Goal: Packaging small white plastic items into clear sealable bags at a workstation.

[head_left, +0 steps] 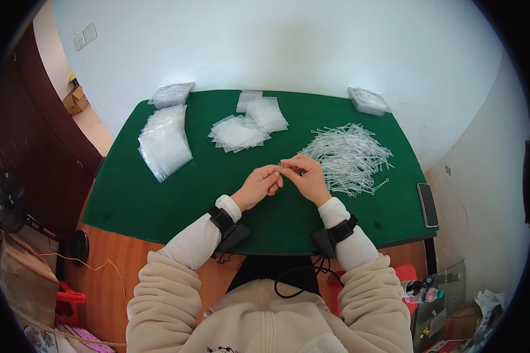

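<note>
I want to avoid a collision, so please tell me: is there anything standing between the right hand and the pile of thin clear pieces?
Nothing visible stands in the way. The right hand is just left of the pile of thin clear pieces; the left hand is on its other side.

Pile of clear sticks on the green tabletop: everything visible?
The pile of clear sticks is a loose, tangled heap of many thin, whitish-transparent pieces, plastic by the look, several ending in a small loop. They lie at mixed angles on the right part of the green tabletop, some straying outward. The right hand overlaps its left edge in view; contact is unclear.
</note>
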Action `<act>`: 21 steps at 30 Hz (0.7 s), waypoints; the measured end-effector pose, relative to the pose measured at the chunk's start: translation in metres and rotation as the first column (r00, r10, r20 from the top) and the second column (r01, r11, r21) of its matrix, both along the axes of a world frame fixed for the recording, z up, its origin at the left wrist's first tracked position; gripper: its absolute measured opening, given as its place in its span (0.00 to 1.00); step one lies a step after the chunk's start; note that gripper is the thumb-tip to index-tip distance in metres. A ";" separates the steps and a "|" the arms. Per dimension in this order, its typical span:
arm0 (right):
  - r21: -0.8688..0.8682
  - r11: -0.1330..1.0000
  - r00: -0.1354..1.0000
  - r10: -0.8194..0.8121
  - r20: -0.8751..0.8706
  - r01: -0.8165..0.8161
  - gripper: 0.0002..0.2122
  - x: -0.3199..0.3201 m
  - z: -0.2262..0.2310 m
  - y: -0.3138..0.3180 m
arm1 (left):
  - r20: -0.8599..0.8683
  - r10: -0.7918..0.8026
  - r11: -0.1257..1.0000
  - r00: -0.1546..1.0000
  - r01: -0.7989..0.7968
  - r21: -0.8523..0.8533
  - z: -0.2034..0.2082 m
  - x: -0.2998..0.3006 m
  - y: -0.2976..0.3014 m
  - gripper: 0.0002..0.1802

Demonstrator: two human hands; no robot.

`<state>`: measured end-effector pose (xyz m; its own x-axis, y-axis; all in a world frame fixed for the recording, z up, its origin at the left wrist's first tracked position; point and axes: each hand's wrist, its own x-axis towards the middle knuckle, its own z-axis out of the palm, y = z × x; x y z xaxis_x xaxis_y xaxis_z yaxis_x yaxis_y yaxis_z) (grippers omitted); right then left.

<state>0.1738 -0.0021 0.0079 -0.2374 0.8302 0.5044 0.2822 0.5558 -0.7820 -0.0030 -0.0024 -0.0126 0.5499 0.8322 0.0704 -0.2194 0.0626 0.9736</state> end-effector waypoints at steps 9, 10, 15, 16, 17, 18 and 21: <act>0.292 0.913 0.922 -0.345 0.178 0.285 0.09 0.023 -0.016 0.016 | 0.205 0.457 0.888 0.866 -0.428 -0.172 0.011 -0.012 0.010 0.08; 0.300 0.888 0.853 -0.433 0.292 0.349 0.08 0.028 -0.017 0.017 | 0.202 0.476 0.877 0.856 -0.445 -0.179 0.011 -0.013 0.010 0.08; 0.361 0.813 0.585 -0.581 0.566 0.458 0.04 0.035 -0.024 0.020 | 0.204 0.515 0.856 0.833 -0.484 -0.183 0.008 -0.017 0.011 0.10; 0.370 0.810 0.548 -0.583 0.600 0.455 0.04 0.035 -0.024 0.019 | 0.209 0.516 0.855 0.831 -0.486 -0.180 0.008 -0.017 0.011 0.11; 0.371 0.809 0.548 -0.583 0.599 0.456 0.04 0.035 -0.024 0.019 | 0.209 0.515 0.856 0.831 -0.486 -0.179 0.007 -0.018 0.012 0.11; 0.358 0.814 0.557 -0.576 0.599 0.457 0.03 0.035 -0.023 0.018 | 0.209 0.518 0.854 0.829 -0.490 -0.174 0.007 -0.018 0.013 0.11; 0.334 0.825 0.574 -0.559 0.598 0.456 0.03 0.034 -0.019 0.017 | 0.209 0.525 0.851 0.825 -0.499 -0.164 0.006 -0.019 0.015 0.11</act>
